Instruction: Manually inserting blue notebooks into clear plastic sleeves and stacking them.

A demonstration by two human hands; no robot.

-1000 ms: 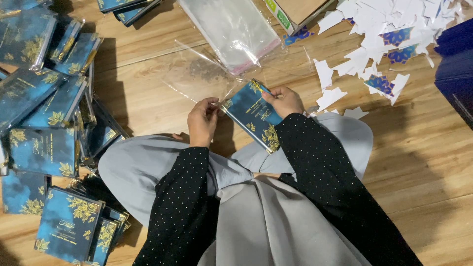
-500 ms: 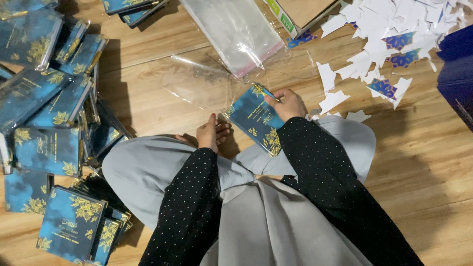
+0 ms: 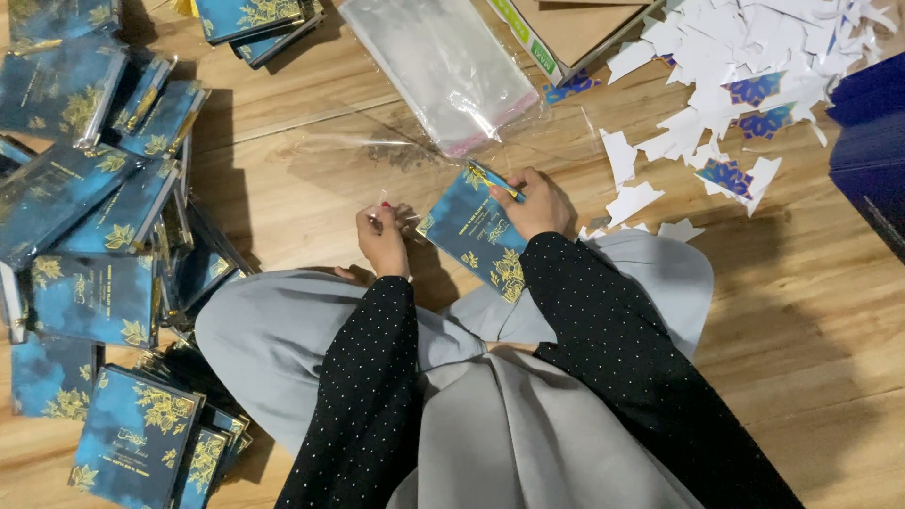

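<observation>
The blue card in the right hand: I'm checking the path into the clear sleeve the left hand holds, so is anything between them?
Nothing visible. The blue card in the right hand sits beside the clear sleeve, pinched by the left hand, over bare floor.

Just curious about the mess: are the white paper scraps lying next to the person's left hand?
No, the white paper scraps lie on the wooden floor beyond the right hand.
</observation>
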